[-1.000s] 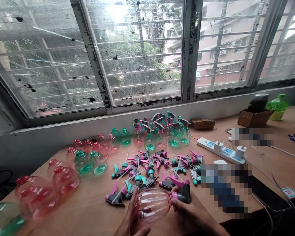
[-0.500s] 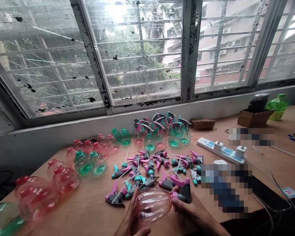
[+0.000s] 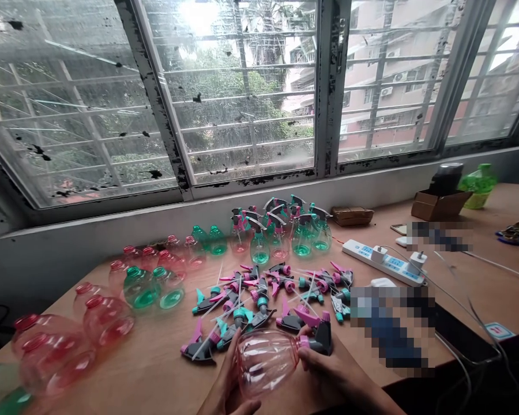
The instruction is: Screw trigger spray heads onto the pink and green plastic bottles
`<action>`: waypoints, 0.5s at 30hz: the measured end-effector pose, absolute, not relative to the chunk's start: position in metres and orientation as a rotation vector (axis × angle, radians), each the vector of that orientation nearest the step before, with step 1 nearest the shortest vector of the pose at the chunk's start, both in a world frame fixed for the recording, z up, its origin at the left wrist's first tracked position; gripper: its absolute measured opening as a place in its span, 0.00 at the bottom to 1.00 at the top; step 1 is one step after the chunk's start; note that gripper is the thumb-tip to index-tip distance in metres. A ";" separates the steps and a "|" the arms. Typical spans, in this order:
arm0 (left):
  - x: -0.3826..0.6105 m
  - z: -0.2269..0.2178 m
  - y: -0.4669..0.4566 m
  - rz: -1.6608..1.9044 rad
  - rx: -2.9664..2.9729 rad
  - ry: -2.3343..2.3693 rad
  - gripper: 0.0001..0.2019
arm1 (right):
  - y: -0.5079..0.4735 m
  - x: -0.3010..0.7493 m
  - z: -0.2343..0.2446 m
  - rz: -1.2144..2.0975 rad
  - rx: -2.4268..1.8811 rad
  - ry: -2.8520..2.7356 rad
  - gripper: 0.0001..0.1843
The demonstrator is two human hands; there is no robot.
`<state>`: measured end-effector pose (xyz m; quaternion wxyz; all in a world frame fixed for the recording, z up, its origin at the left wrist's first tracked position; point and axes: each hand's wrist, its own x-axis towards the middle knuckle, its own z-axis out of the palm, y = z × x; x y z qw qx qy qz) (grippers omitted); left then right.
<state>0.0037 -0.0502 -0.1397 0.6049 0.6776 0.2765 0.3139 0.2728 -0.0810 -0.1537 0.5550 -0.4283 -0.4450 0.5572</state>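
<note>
My left hand (image 3: 225,377) cups the base end of a clear pink spray bottle (image 3: 266,362), which lies on its side above the table's front edge. At the bottle's neck, my right hand (image 3: 322,360) pinches the pink collar of a dark grey and pink trigger sprayer head (image 3: 320,339). The head sits at the bottle's mouth; how tightly it is seated I cannot tell. Just beyond my hands lies a spread of loose trigger sprayer heads (image 3: 262,297) in grey with pink or teal parts, their thin tubes sticking out.
Open pink bottles (image 3: 108,320) and green bottles (image 3: 142,287) stand along the left. Bottles with sprayer heads (image 3: 281,233) cluster by the window wall. To the right are a power strip (image 3: 383,262) with chargers, cables, a dark phone (image 3: 462,331), and a cardboard box (image 3: 441,203).
The view has shifted slightly, so the scene sits a little further left. Both hands keep their hold on the bottle and sprayer head, with little visible movement.
</note>
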 end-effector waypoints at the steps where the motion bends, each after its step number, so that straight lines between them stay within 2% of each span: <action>1: 0.004 -0.138 -0.051 0.729 1.579 0.641 0.52 | -0.081 0.273 -0.154 1.316 -1.010 -1.048 0.26; 9: -0.002 -0.155 -0.047 0.711 1.485 0.623 0.53 | -0.078 0.271 -0.162 1.323 -0.979 -1.021 0.27; 15: -0.002 -0.146 -0.050 0.726 1.542 0.714 0.52 | -0.079 0.271 -0.160 1.313 -0.988 -1.017 0.28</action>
